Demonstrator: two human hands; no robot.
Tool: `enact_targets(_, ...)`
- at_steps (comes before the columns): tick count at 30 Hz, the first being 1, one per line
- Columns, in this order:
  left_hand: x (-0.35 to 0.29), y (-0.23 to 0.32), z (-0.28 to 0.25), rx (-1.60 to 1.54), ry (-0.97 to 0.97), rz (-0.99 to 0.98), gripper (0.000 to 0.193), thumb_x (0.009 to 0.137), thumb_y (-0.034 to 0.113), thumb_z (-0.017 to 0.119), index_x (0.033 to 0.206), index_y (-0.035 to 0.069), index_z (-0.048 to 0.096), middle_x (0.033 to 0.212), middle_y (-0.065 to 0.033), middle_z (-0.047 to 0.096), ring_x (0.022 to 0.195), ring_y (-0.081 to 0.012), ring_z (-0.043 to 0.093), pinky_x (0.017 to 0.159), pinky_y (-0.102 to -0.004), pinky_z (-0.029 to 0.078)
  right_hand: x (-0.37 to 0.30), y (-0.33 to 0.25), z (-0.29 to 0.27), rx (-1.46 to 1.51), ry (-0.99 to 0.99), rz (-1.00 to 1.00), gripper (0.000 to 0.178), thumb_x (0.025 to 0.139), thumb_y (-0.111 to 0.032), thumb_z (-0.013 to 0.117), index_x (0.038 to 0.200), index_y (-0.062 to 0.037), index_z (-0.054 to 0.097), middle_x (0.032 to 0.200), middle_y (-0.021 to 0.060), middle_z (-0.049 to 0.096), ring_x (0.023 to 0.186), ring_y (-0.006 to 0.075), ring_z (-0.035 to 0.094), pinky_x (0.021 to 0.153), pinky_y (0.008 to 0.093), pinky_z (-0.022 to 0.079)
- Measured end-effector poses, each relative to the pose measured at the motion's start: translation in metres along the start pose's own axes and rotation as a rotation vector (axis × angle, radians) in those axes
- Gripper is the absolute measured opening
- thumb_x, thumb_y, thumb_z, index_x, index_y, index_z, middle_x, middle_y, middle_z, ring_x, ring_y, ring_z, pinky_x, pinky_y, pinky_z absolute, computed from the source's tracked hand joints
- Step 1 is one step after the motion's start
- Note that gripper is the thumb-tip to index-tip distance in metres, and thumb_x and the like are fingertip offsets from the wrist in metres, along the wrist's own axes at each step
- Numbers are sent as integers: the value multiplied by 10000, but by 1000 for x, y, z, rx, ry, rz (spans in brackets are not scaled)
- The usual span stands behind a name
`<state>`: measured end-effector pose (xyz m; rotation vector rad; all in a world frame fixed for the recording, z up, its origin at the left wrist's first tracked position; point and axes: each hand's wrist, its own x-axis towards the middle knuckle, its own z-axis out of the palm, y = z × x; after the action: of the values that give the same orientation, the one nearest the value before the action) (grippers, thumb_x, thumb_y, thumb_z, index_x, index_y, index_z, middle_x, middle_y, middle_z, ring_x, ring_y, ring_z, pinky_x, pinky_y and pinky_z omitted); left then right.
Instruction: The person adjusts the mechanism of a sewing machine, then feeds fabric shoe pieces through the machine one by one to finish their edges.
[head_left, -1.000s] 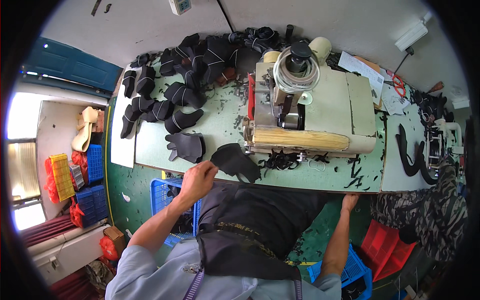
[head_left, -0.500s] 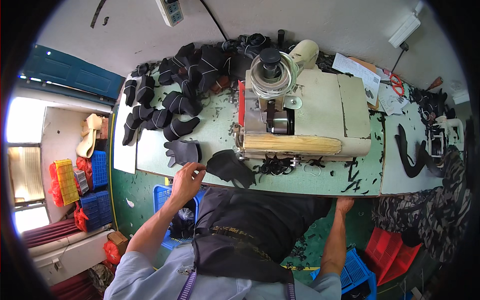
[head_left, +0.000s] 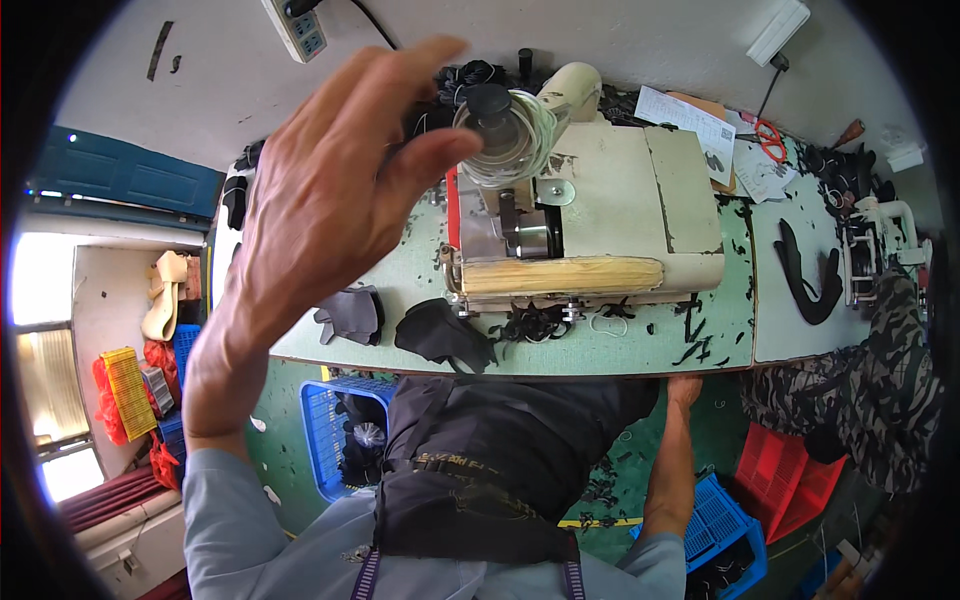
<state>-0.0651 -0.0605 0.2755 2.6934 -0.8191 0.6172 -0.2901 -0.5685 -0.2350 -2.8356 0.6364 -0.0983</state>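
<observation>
My left hand is raised close to the camera over the left of the table, fingers stretched out, thumb apart, holding nothing. It hides most of the bundled black pieces behind it. Below it, a small stack of dark grey pieces lies near the front edge, beside a flat black piece. My right hand is at the front edge of the table, its fingers hidden beneath. A beige machine with a metal roller and a black knob stands in front of me.
Black scraps litter the green tabletop. Papers and red-handled scissors lie at the back right. Blue baskets and a red crate stand below. At right, a person in camouflage clothing is beside another machine.
My left hand has risen from beside the dark pieces at the front edge toward the camera, its fingers now stretched out. My right hand stays at the edge. The view has shifted slightly.
</observation>
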Motion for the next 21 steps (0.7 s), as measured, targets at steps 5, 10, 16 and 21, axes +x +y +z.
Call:
enact_targets(5,24,13,-2,19,-152,139,286,971,239,659,1189,60,610,941,-125,693,819,-305,700,709,-396,545,-1,3,4,10,-31,-72,415,906,-295,633,1252,-72,684,1275,164,682,1155,400,630,988,468,505)
enact_targets(10,32,8,1,272,-177,226,257,963,231,657,1142,60,588,904,-106,654,771,-306,669,695,-423,538,-1,12,10,-137,-70,-127,386,901,-264,630,1226,-65,694,1251,162,691,1148,381,638,975,457,509)
enact_targets(16,52,-8,2,269,-343,280,317,997,373,593,1053,63,564,783,-121,535,671,-323,582,637,-455,462,-4,8,6,-188,-63,-47,325,878,-243,640,1134,-63,727,1149,151,722,1036,366,679,909,462,538)
enact_targets(21,52,-1,9,260,-382,110,451,1019,482,540,900,55,620,652,-130,569,595,-326,594,597,-454,447,-4,-3,0,-202,35,-76,293,841,-222,677,1074,-58,744,1075,152,734,969,369,695,832,459,566)
